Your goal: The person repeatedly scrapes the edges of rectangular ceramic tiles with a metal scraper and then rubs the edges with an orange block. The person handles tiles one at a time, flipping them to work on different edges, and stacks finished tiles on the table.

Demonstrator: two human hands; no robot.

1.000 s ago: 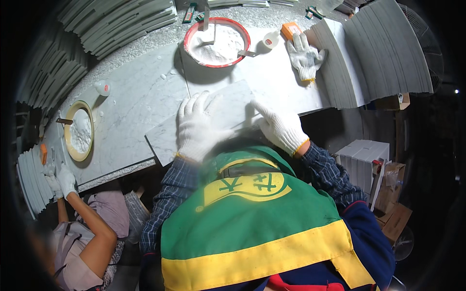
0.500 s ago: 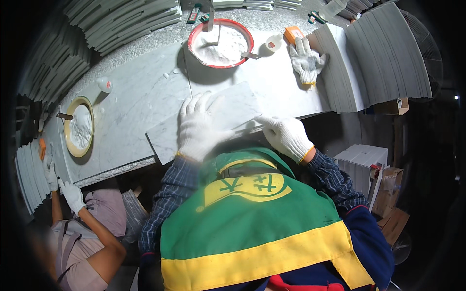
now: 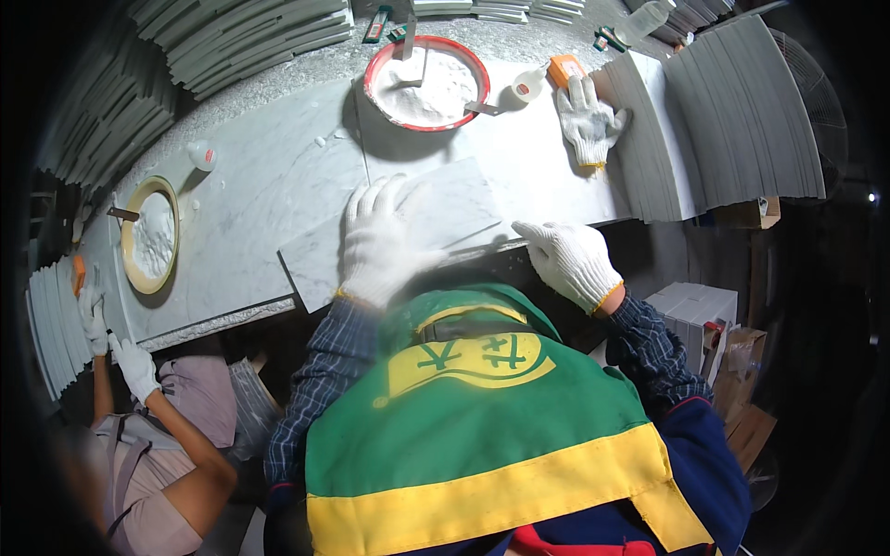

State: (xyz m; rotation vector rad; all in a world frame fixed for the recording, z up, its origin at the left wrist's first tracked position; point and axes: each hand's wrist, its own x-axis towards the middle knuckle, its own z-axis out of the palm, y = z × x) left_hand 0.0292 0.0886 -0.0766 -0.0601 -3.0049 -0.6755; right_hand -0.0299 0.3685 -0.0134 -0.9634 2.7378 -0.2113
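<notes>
Partly blurred, left hand flat, splayed on marble tile; right hand half-curled, its hold unclear

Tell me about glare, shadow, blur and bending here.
Head view: glare whitens the worktop right of the red-rimmed bowl, whose shadow falls on its near side; head view: outer right slab stack looks bowed; head view: left hand looks partly hazy.
</notes>
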